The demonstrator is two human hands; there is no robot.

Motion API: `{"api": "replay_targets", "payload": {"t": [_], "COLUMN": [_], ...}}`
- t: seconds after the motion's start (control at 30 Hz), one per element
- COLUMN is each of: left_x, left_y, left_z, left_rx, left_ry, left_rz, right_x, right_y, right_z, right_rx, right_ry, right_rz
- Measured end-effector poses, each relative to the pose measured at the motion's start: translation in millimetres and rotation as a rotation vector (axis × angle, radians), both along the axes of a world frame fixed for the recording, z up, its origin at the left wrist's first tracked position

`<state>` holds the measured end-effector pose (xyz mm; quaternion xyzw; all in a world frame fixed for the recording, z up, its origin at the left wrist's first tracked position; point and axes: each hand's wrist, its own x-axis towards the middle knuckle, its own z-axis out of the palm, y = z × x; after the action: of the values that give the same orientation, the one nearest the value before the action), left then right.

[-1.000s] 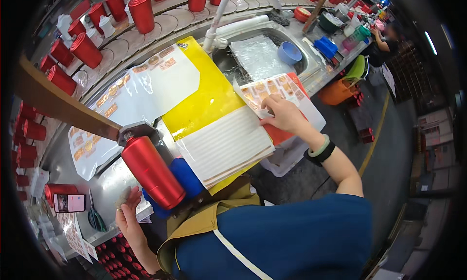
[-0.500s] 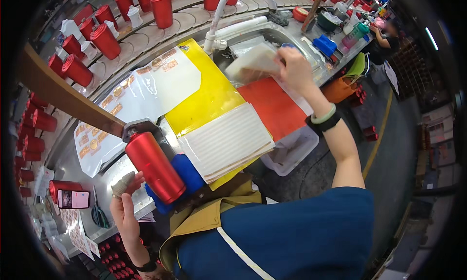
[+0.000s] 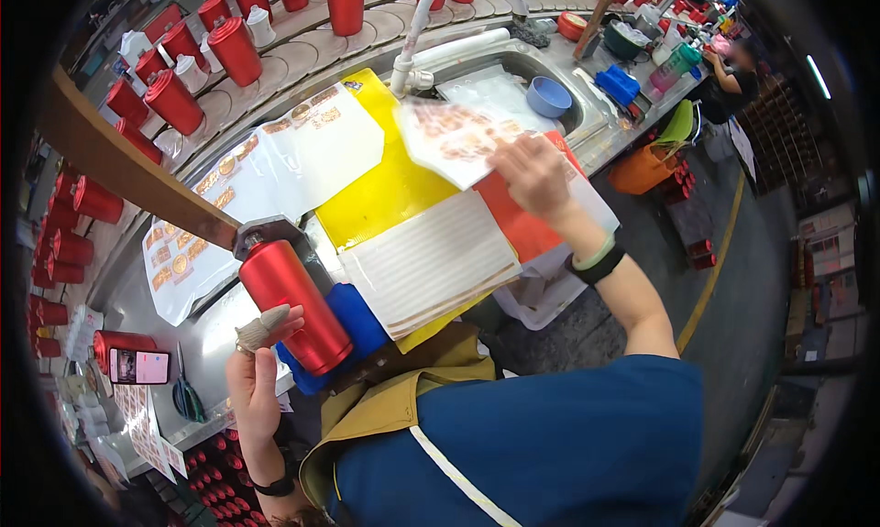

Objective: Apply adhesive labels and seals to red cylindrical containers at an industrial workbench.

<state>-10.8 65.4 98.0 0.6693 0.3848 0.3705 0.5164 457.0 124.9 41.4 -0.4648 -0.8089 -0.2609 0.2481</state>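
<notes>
My right hand (image 3: 534,174) pinches the edge of a white sheet of brown-and-red printed decals (image 3: 451,137), smeared by motion, above a yellow board (image 3: 394,202). Beside that hand lies a red sheet (image 3: 522,220). My left hand (image 3: 255,380) has its fingers stretched out next to a shiny red metal canister (image 3: 291,302); a beige wrapping (image 3: 261,330) covers one or more of its fingers. The canister lies tilted on a blue cloth (image 3: 353,321), its upper end at a dark holder (image 3: 270,234). A striped white pad (image 3: 431,266) rests on the yellow board.
A steel sink (image 3: 573,92) with a white faucet (image 3: 401,69) and blue bowl (image 3: 549,96) sits ahead. Red canisters (image 3: 236,50) line a conveyor (image 3: 302,55) behind. A wooden beam (image 3: 137,165) crosses the left. Scissors (image 3: 187,399) and a phone (image 3: 138,366) lie lower left. A co-worker (image 3: 733,78) sits far right.
My right hand has brought the decal sheet out from over the sink, leftward and nearer, uncovering the blue bowl. My left hand has shifted right toward the canister. The conveyor's canisters have moved right.
</notes>
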Motion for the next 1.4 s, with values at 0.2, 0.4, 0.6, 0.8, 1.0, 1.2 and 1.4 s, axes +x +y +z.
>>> {"api": "replay_targets", "payload": {"t": [0.2, 0.4, 0.6, 0.8, 1.0, 1.2, 1.4], "left_x": [13, 84, 204, 253, 261, 249, 236], "left_y": [4, 49, 128, 149, 153, 196, 230], "left_z": [8, 20, -29, -91, -93, -51, -41], "left_rx": [-0.065, -0.388, -0.894, -0.882, -0.773, -0.606, -0.612], "left_ry": [0.015, 0.028, -0.009, -0.142, -0.077, -0.486, -0.534], "left_rz": [-0.046, -0.228, -0.052, -0.14, 0.081, -0.059, 0.03], "right_x": [-17, -40, -51, -41, 61, 131, 56], "right_y": [-28, -30, -37, -75, -109, -165, -155], "right_z": [-44, -43, -36, -32, -23, -94, -104], "right_rx": [-0.148, -0.172, 0.023, -0.234, -0.203, 0.111, -0.265], "right_ry": [0.273, 0.602, 0.572, 0.538, 0.683, 0.731, 2.459], "right_rz": [-0.144, -0.303, -0.341, -0.176, -0.904, -1.302, -0.432]}}
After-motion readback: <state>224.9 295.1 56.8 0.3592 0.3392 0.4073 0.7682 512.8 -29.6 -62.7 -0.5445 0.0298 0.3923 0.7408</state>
